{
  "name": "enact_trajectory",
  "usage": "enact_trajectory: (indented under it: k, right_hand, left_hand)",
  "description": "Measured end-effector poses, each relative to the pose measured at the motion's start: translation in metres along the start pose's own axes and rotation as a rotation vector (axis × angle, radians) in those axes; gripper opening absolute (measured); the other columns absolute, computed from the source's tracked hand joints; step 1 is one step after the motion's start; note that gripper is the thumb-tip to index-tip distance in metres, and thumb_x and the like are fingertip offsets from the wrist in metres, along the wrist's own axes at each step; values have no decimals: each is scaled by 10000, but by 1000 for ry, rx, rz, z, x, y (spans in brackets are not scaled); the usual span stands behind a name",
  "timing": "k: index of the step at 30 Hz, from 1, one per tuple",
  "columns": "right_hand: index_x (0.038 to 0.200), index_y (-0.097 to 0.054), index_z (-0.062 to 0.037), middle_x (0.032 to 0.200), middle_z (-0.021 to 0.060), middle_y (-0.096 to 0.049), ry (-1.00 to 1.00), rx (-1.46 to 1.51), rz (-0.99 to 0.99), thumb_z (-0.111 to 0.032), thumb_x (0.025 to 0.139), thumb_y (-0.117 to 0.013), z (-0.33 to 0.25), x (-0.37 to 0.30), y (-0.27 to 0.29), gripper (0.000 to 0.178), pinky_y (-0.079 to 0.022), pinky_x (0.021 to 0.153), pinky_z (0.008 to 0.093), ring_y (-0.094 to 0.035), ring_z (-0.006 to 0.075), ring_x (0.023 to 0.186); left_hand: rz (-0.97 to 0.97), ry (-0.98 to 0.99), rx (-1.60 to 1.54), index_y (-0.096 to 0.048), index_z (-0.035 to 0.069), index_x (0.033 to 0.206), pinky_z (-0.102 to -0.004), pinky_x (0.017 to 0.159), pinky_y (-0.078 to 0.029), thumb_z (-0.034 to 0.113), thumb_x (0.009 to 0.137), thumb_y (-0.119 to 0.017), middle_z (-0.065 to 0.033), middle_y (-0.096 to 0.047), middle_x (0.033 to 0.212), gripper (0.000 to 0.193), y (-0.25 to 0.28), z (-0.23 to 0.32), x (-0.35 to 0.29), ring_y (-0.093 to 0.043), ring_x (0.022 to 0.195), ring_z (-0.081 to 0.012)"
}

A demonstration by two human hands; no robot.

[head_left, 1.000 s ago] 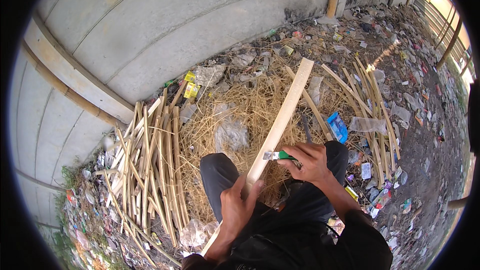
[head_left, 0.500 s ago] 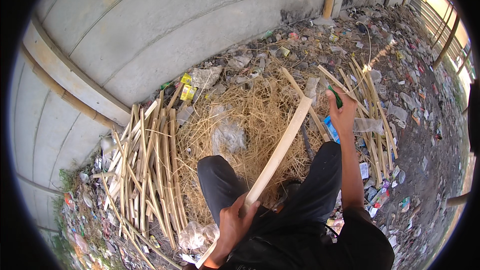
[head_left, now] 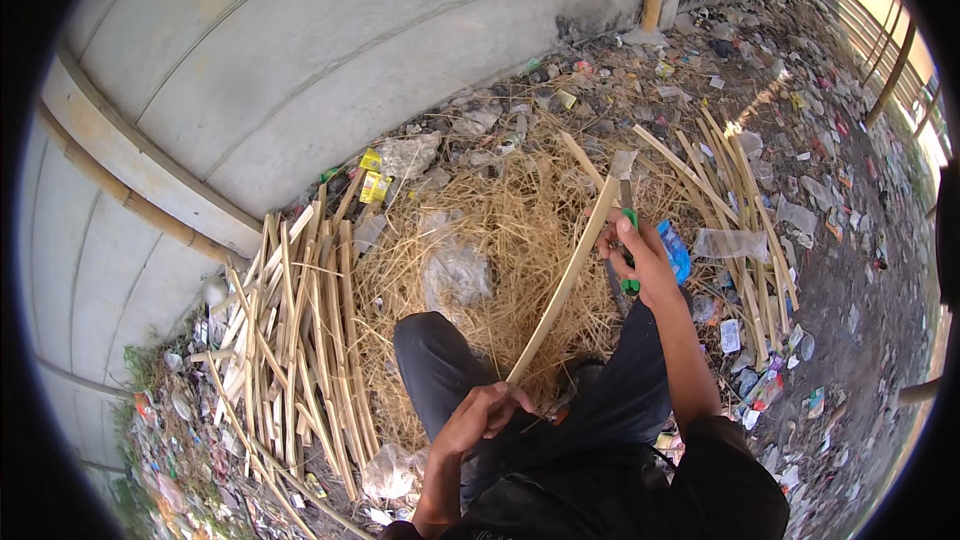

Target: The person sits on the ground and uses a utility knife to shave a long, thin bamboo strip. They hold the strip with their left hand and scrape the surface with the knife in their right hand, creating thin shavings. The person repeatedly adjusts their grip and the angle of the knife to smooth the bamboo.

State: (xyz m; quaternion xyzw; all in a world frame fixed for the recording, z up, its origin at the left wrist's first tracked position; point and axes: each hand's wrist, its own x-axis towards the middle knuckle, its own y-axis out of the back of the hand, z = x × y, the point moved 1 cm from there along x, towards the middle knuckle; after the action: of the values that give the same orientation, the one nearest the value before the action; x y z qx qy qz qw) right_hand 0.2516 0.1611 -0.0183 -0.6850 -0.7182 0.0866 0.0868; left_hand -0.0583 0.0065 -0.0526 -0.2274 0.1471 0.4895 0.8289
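My left hand [head_left: 478, 418] is closed around the lower part of a long pale bamboo strip [head_left: 562, 302], close to my left knee. The strip slants up and away to the right, its far end beside my right hand. My right hand [head_left: 648, 258] has its fingers wrapped round the green handle of a knife [head_left: 629, 287]. A narrow grey blade seems to run upward from the handle along the strip's right side. Whether the blade touches the strip, I cannot tell.
Loose bamboo strips [head_left: 290, 340] are heaped at the left, and a smaller pile [head_left: 752, 240] lies at the right. Dry straw [head_left: 530, 210] spreads before my knees, with clear plastic [head_left: 457, 275] on it. Litter covers the ground [head_left: 850, 360]. A concrete wall [head_left: 330, 50] stands behind.
My right hand with the knife has come down and left, closer to the strip. The strip has turned more edge-on, and my left hand has shifted slightly.
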Motion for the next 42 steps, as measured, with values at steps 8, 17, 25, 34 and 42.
enact_trajectory:
  k: [8,17,25,34,42]
  right_hand:
    - [1415,-651,29,850,36,-660,0,312,-99,-259,1102,-581,0,-17,-22,432,-253,470,213,-331,19,480]
    - [1431,-628,7,1149,214,-767,62,546,-258,-422,1066,-620,7,-18,-24,563,-302,450,189,-339,14,422]
    - [1405,-622,1,1156,215,-776,92,368,-125,-264,1034,-728,7,-27,-25,468,-286,499,169,-317,-8,495]
    - [1424,-598,-3,1102,173,-778,117,213,-3,-368,1083,-659,1,-25,-22,503,-298,505,186,-318,7,488]
    - [1182,-641,-31,811,90,-645,526,-533,23,-524,1125,-521,7,-52,-19,511,-490,580,337,-630,178,620]
  left_hand:
    - [-176,147,-198,-696,-69,1067,-297,454,-417,490,1090,-376,-22,-461,542,644,5,4,8,-463,414,-157]
    - [-125,69,-308,-670,-33,1022,-314,429,-431,326,1149,-422,-70,-512,540,454,13,3,5,-495,413,-182]
    - [-165,28,-287,-662,-8,992,-301,462,-467,346,1154,-488,-45,-552,611,426,9,8,5,-548,482,-136]
    - [176,-404,515,-691,12,1316,-320,659,-477,267,1094,-682,-86,-652,765,339,-11,26,-7,-563,665,-158]
    - [319,-254,427,-666,5,1353,-399,765,-499,365,1169,-477,-154,-629,776,446,-22,55,-10,-596,736,-218]
